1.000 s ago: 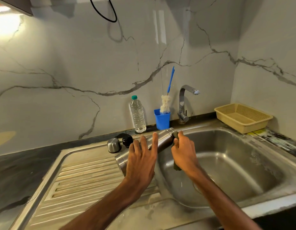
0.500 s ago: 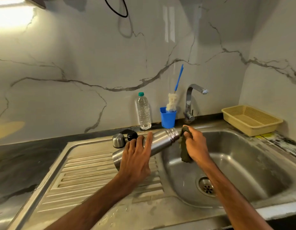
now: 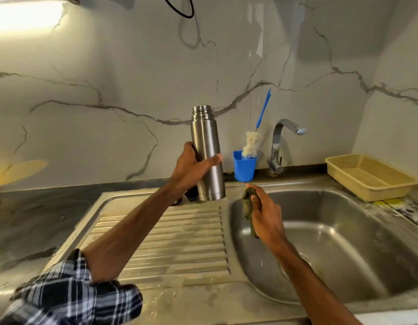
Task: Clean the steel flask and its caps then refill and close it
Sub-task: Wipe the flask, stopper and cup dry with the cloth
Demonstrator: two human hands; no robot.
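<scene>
and the tall brushed-steel flask (image 3: 207, 151) is up on end now. a moment ago it lay slanted across the sink's edge with its threaded neck against the pad; now it stands upright at the back of the ribbed steel drainboard (image 3: 175, 235), mouth to the ceiling and no cap on. the left hand (image 3: 191, 168) has its grip clamped round the lower body, thumb across the front. whether the base touches the steel or hangs just above it, i cannot tell. the right hand (image 3: 265, 214) has come off the flask and sits over the near edge of the steel sink basin (image 3: 344, 242), its grip closed on the crumpled dark green scrub pad (image 3: 248, 207), near the flask but not touching it. that reads as the outside scrub pausing or finishing, with the inside, the rinse, the refill and the closing all left to do. a small dark cap (image 3: 191, 195) peeks out behind the left forearm, off the flask. containers next: the flask's inside is hidden from this angle. the small blue plastic cup (image 3: 244, 167) beside the chrome tap (image 3: 279, 141) holds a blue-handled bottle brush with a pale fluffy head (image 3: 251, 143), standing head down. the shallow yellow plastic basket (image 3: 344, 181) on the right of the worktop shows nothing inside.
</scene>
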